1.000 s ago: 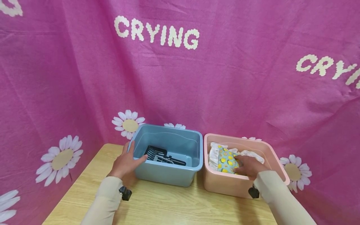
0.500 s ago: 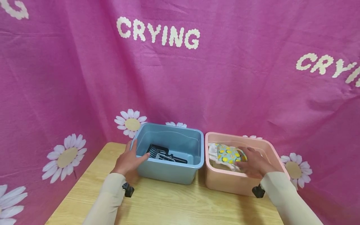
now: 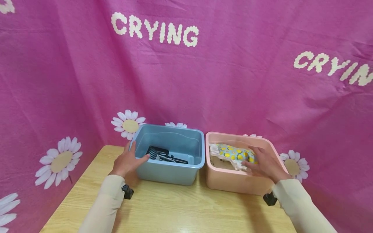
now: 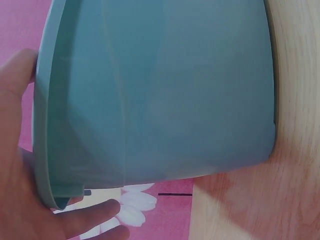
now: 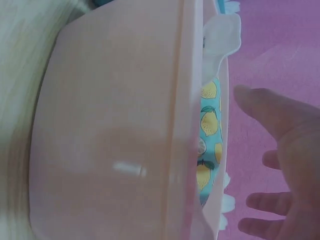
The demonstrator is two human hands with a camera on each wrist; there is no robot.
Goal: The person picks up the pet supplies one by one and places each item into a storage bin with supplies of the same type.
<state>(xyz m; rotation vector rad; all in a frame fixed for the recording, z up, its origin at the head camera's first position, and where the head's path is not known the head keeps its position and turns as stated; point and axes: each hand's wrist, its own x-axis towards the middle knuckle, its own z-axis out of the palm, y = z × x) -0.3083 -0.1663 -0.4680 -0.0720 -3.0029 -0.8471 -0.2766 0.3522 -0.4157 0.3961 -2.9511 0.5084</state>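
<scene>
A lemon-print cloth item with a white ruffled edge lies bunched inside the pink bin. Over the right part of that bin is my right hand, its fingers spread. The right wrist view shows a gap between this hand and the lemon print. My left hand rests at the left front corner of the blue bin, with straight, spread fingers about the rim. Inside the blue bin lie a black slotted tool and a grey one, partly hidden by the front wall.
Both bins stand side by side on a light wooden table. Close behind them hangs a magenta curtain with printed daisies and letters. A sandy-brown patch shows under the cloth in the pink bin.
My right hand has drawn back from the lemon-print cloth and opened. The cloth has shifted toward the back of the pink bin, its front ruffle now showing. My left hand stays at the blue bin.
</scene>
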